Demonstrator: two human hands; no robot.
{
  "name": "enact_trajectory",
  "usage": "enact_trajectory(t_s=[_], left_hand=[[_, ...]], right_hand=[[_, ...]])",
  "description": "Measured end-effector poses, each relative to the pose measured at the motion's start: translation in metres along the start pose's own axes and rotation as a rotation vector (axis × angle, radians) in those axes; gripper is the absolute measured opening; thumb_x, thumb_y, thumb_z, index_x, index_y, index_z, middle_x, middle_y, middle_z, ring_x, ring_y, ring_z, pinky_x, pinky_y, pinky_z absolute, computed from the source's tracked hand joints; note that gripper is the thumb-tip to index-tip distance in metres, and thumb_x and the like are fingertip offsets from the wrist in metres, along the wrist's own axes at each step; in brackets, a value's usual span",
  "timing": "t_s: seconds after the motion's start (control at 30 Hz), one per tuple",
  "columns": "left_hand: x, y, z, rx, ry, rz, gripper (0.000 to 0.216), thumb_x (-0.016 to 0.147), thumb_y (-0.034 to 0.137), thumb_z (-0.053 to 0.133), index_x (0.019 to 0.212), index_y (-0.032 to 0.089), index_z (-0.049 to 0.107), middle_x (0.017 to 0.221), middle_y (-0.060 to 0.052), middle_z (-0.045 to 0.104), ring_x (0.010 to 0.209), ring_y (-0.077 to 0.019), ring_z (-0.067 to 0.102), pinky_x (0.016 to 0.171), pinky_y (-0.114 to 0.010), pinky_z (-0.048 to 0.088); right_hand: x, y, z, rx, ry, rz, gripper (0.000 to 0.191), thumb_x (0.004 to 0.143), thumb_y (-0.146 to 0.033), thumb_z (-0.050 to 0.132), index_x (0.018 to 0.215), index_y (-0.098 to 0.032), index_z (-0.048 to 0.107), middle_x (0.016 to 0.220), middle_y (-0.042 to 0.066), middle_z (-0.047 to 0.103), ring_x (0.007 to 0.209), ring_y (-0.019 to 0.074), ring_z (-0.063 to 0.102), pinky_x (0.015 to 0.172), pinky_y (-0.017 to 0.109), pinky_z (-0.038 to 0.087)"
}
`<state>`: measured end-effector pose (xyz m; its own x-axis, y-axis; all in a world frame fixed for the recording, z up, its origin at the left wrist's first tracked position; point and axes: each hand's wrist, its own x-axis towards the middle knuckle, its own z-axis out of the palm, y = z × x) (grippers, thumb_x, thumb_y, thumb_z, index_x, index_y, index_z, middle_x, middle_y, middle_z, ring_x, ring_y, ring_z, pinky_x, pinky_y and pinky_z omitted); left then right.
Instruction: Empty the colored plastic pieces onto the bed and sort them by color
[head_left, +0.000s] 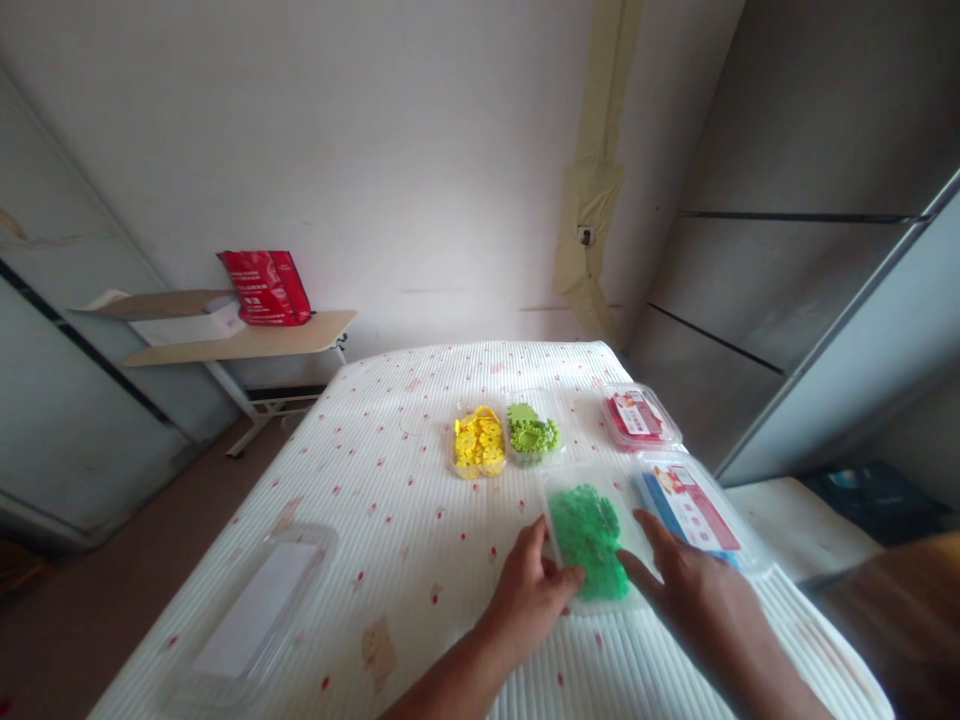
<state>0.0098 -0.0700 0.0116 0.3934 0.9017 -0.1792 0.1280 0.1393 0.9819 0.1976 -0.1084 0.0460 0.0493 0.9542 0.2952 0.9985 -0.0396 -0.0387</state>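
Observation:
A clear plastic container (pixel 589 545) of green plastic pieces lies between my two hands on the patterned cover. My left hand (pixel 525 590) grips its near left side, with the thumb over the top and fingers along the edge. At the right edge is my right hand (pixel 694 590), its thumb over the top and its index finger at the side. Just beyond, one clear box holds yellow flower-shaped pieces (pixel 480 440), and beside it another holds light green pieces (pixel 532 430).
At right lie a labelled box with red contents (pixel 641 415) and a labelled box with blue contents (pixel 694 505). A clear plastic lid or tray (pixel 262 610) with a white panel lies at left. A red bag (pixel 266 288) stands on a side table (pixel 300 335).

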Motion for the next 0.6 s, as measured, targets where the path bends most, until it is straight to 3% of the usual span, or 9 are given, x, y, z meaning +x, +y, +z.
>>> enact_trajectory(t_s=[0.27,0.6], left_hand=[[0.018,-0.003,0.01,0.048,0.017,0.048,0.05,0.073,0.022,0.059,0.122,0.022,0.049,0.099,-0.004,0.059,0.058,-0.0081,0.052,0.054,-0.022,0.044],[0.031,0.001,0.016,0.033,-0.045,0.09,0.051,0.069,0.023,0.063,0.119,0.022,0.053,0.109,-0.006,0.059,0.081,-0.0163,0.058,0.068,-0.027,0.048]], right_hand=[[0.013,0.026,-0.021,-0.061,0.018,0.121,0.04,0.086,-0.052,0.039,0.104,-0.026,0.062,0.081,0.002,0.073,0.058,0.0199,0.067,0.044,0.026,0.044],[0.028,0.023,-0.014,-0.01,0.036,0.121,0.04,0.083,-0.052,0.043,0.103,-0.025,0.064,0.084,0.002,0.072,0.064,0.0196,0.067,0.047,0.026,0.043]])
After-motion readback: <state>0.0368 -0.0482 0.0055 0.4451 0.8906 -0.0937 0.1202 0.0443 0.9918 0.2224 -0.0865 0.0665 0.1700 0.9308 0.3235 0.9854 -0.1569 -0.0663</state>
